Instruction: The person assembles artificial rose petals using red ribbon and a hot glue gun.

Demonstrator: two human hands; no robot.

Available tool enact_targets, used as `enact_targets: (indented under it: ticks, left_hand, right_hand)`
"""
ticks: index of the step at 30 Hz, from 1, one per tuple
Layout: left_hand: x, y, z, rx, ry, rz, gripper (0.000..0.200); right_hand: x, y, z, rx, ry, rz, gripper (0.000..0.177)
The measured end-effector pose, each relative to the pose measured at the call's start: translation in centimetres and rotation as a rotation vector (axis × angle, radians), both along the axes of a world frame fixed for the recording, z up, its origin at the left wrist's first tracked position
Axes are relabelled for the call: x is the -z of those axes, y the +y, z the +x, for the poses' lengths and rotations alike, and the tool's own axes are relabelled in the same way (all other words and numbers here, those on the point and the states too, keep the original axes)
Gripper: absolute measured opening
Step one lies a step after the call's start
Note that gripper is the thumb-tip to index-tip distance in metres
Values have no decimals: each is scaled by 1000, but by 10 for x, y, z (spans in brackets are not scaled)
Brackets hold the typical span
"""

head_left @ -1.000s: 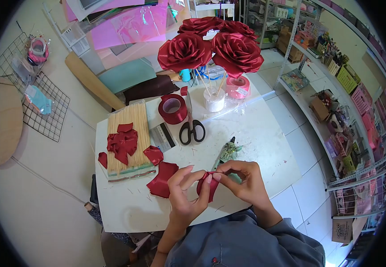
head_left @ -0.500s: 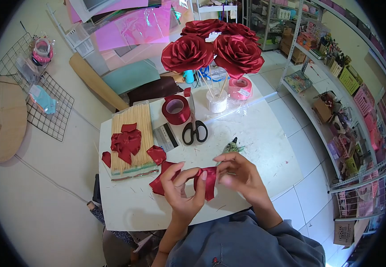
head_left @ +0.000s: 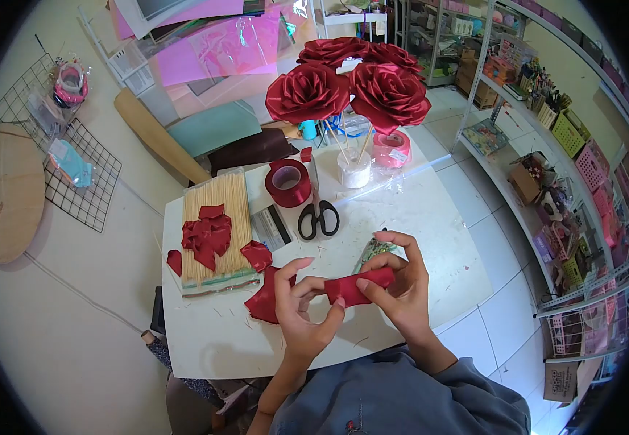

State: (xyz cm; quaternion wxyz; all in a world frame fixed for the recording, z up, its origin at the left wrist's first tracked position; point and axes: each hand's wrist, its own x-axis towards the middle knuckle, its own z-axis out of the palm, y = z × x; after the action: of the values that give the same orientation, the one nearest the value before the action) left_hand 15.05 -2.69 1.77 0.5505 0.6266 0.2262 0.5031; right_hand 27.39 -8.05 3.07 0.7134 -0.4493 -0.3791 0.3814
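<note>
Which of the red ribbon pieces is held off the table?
The ribbon strip, pinched between the left hand and right hand. The other pieces lie loose on the table or on the stick bundle.

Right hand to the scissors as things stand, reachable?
Probably yes. The scissors lie flat just beyond the right hand, with only bare table between. But that hand and the left hand both pinch the ribbon piece, so it must let go first.
</note>
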Motion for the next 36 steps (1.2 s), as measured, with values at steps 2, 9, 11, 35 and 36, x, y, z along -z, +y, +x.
enact_targets:
  ticks: [2, 9, 11, 35, 36]
  left_hand:
    - [-2, 2, -1, 36, 4, -53, 51]
    - [-5, -1, -1, 3, 30, -125, 35]
    - [-7, 0, -3, -11, 31, -116, 35]
    - [-9, 2, -9, 216, 38, -240, 47]
    - [-9, 2, -9, 217, 34, -270, 46]
  right_hand:
    - [0, 1, 1, 18, -51, 37, 55]
    - [-3, 0, 5, -17, -59, 53, 54]
    - [0, -1, 8, -42, -7, 25, 41]
    - [-4, 1, 19, 5, -583, 92, 25]
    - [-5, 0, 20, 4, -583, 92, 25]
